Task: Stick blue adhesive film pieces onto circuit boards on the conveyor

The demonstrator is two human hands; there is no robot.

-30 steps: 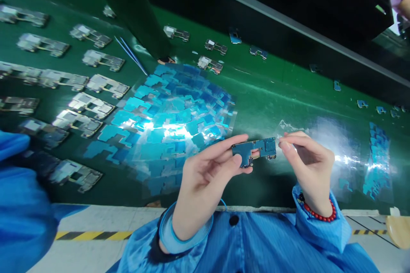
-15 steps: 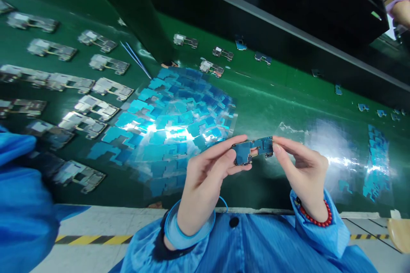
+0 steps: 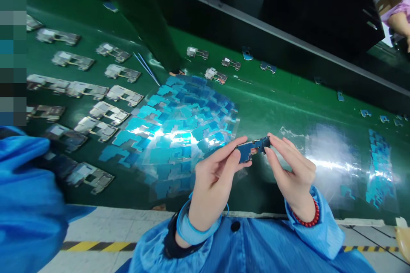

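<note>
I hold a small blue circuit board [image 3: 251, 150] in the air above the near edge of the green belt [image 3: 275, 102]. My left hand [image 3: 215, 179] pinches its left end between thumb and fingers. My right hand [image 3: 290, 170] has its fingertips on the board's right end, thumb below. A red bead bracelet [image 3: 306, 219] sits on my right wrist. Both arms wear blue sleeves.
Fanned clear sheets of blue stickers [image 3: 179, 123] lie left of my hands; more sheets [image 3: 379, 170] lie at the right. Rows of metal-shielded boards [image 3: 105, 113] cover the belt's left. Small boards [image 3: 216, 76] lie farther back. Another person's blue sleeve [image 3: 22, 196] is at lower left.
My right hand has moved left and closed in on the board's right end. The board has tilted and moved slightly left. The view has shifted, so the belt's contents appear further right and lower.
</note>
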